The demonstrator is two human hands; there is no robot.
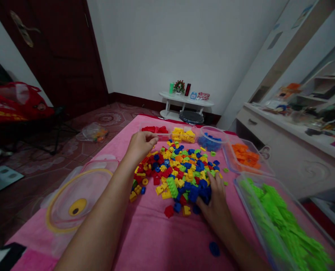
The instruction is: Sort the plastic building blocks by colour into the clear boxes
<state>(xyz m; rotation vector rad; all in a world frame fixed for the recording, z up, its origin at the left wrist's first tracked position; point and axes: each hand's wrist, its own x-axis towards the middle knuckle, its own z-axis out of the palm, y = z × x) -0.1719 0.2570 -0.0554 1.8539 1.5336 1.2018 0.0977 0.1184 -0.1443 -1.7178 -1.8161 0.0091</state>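
Observation:
A heap of mixed red, yellow, blue and green building blocks (181, 165) lies on the pink cloth (156, 233). Over the heap's left far side, my left hand (141, 145) hovers close to the clear tray of red blocks (156, 130). Its thumb and fingers are drawn together; whatever is between them is hidden. My right hand (218, 195) rests at the near right of the heap, thumb and fingers curled around dark blue blocks (204, 191). A single blue round piece (214, 248) lies apart, nearer to me.
Along the far edge are yellow blocks (183, 134) in a tray and a round tub of blue blocks (209, 141). Boxes of orange (244, 156) and green blocks (285, 222) stand at right. A clear round lid with a yellow rim (53, 226) lies at left.

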